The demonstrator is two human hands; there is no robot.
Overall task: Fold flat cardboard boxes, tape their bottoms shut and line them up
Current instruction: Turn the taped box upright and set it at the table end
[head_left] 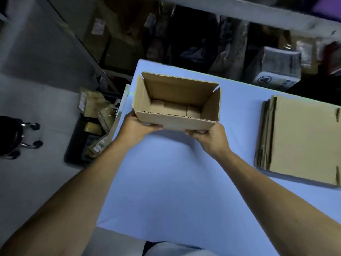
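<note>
Box (176, 102), open top up, near counter's (166, 182) far left corner; left hand (137, 126) and right hand (210, 134) grip its near wall, fingers curled underneath. Risk: a push sends it over the edge.

matt brown corrugated cardboard box (177, 102), smooth matt pale table (166, 172)

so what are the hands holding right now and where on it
Both hold the open cardboard box by its near wall: left hand at the near-left bottom corner, right hand at the near-right.
</note>
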